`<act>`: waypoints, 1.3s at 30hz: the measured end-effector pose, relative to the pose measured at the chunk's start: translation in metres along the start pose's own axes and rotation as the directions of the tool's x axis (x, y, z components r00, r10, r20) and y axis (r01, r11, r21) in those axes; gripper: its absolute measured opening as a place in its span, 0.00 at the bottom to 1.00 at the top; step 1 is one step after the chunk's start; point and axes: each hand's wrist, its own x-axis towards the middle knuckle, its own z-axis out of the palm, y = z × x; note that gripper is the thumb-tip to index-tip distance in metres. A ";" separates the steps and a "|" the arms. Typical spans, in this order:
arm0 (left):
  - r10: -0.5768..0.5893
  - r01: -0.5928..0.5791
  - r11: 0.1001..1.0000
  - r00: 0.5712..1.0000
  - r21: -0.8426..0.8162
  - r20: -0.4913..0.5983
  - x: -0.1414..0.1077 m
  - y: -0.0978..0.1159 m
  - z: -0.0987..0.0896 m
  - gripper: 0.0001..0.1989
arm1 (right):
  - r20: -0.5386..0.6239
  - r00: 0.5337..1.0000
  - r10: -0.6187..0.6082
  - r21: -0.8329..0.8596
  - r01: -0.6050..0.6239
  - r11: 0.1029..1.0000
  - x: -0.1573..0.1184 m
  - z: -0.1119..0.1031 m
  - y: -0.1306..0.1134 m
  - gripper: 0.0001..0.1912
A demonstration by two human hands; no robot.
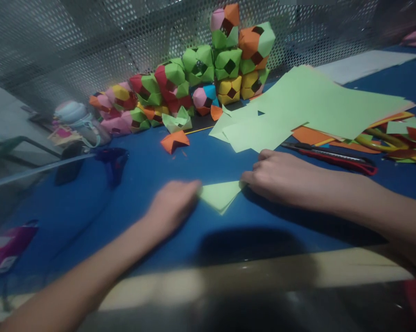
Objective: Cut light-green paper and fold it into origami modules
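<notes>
A light green sheet of paper [220, 195], folded into a triangle with its point towards me, lies on the blue tabletop. My left hand [175, 200] is closed at the triangle's left corner, slightly blurred. At the right corner my right hand [275, 177] pinches the paper, its fingers curled. Beyond them sit a small folded orange paper piece [175, 141] and a folded light green piece [177, 120]. Larger light green sheets [290, 108] are spread in a pile behind my right hand.
Colourful folded paper blocks [198, 64] are stacked against a perforated metal panel [152, 27]. A red and black utility knife [332, 157] and yellow-handled scissors [383, 143] lie right. A blue glue gun [113, 161], a bottle [78, 120] and a magenta box [10, 246] stand left.
</notes>
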 end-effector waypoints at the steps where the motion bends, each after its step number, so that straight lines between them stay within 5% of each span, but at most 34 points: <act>1: 0.016 -0.016 1.000 1.000 0.022 -0.002 0.001 0.002 -0.002 0.10 | -0.006 1.000 0.000 -0.001 0.000 1.000 0.000 0.000 0.000 0.10; 9: 0.025 -0.026 1.000 0.992 -0.006 -0.125 0.010 0.007 0.005 0.11 | -0.093 0.988 0.120 0.130 -0.107 0.986 0.006 -0.001 -0.003 0.09; 14: -0.206 0.139 0.943 0.957 -0.303 -0.202 0.011 0.007 0.007 0.07 | -0.306 0.907 0.291 0.244 -0.221 0.944 0.008 0.001 -0.007 0.15; 17: -0.368 0.264 0.850 0.917 -0.455 -0.155 0.012 0.011 0.001 0.04 | -0.340 0.863 0.375 0.370 -0.244 0.896 0.010 0.007 -0.009 0.19; 24: -0.535 0.428 0.636 0.844 -0.643 0.033 0.013 0.017 -0.003 0.01 | -0.081 0.848 0.523 0.766 -0.283 0.577 0.017 0.011 -0.012 0.30; 28: -0.556 0.473 0.369 0.802 -0.800 0.218 0.013 0.022 -0.002 0.07 | -0.027 0.855 0.517 0.872 -0.233 0.430 0.020 0.012 -0.014 0.33; 31: -0.576 0.449 0.206 0.774 -0.870 0.263 0.015 0.024 -0.003 0.13 | -0.056 0.866 0.497 0.887 -0.185 0.423 0.020 0.015 -0.013 0.33; 35: -0.660 0.438 0.246 0.729 -0.864 0.181 0.019 0.020 -0.003 0.16 | -0.147 0.875 0.462 0.852 -0.126 0.509 0.020 0.020 -0.013 0.33; 39: -0.629 0.413 0.356 0.769 -0.838 0.112 0.018 0.013 0.004 0.13 | -0.187 0.887 0.421 0.816 -0.098 0.569 0.020 0.021 -0.014 0.33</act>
